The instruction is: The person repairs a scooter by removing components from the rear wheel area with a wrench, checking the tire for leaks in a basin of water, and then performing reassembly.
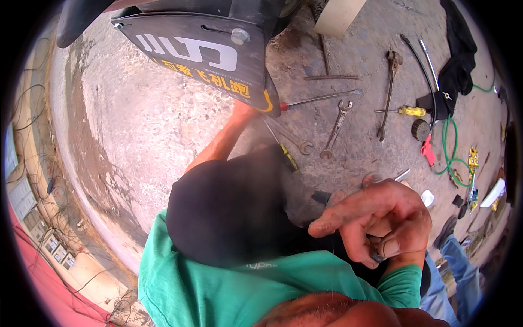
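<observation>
My left hand (245, 110) reaches behind a dark grey mudguard flap (201, 52) printed in white and yellow; its fingers are hidden there. Close to the camera, my right hand (384, 218) is raised over my lap. Its index finger points out to the left while the thumb and other fingers curl closed around a small dark bit that I cannot make out. Beside the flap's lower corner lies a screwdriver with a red handle (284, 106). A yellow-handled screwdriver (290, 159) rests on the ground near my knee, along with a spanner (303, 145).
Another spanner (336, 129), a long ratchet-like tool (389, 92) and a yellow screwdriver (412, 111) lie on the concrete. Farther right are a green cord (445, 143), a pink-red piece (427, 150) and black cloth (460, 52). A person's jeans-clad leg (460, 264) shows at lower right.
</observation>
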{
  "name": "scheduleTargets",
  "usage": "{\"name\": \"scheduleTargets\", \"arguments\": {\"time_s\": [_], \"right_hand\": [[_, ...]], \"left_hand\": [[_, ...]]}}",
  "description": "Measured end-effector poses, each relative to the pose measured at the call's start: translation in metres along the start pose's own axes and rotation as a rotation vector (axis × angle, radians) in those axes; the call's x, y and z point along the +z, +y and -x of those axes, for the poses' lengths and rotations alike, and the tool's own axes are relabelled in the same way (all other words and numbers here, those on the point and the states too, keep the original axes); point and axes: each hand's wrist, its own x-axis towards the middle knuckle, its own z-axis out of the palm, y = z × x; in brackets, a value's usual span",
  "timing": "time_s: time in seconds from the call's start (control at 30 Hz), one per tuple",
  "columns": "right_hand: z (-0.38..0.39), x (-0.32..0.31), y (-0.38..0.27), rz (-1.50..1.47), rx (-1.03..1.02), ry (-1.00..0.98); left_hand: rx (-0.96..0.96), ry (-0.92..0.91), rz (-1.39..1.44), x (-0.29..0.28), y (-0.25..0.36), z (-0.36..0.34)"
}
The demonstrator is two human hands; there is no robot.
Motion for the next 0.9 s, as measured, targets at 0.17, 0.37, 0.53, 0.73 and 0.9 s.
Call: {"name": "scheduleTargets", "arguments": {"time_s": [0.17, 0.37, 0.53, 0.73, 0.9], "right_hand": [[-0.001, 0.0, -0.015, 0.036, 0.112, -0.266], [0.004, -0.003, -0.003, 0.035, -0.009, -0.211], [-0.016, -0.032, -0.006, 0.043, -0.121, 0.209], [-0.049, -0.083, -0.007, -0.061, -0.223, 0.291], [-0.079, -0.108, -0.012, -0.059, -0.335, 0.473]], "left_hand": [[-0.016, -0.023, -0.002, 0.0, -0.002, 0.001], [-0.049, 0.027, 0.034, -0.004, -0.018, 0.004], [-0.016, -0.064, 0.047, 0.01, 0.003, -0.009], [-0.219, -0.079, 0.258, -0.006, 0.049, 0.008], [0.065, -0.047, -0.044, 0.007, 0.017, -0.005]]}}
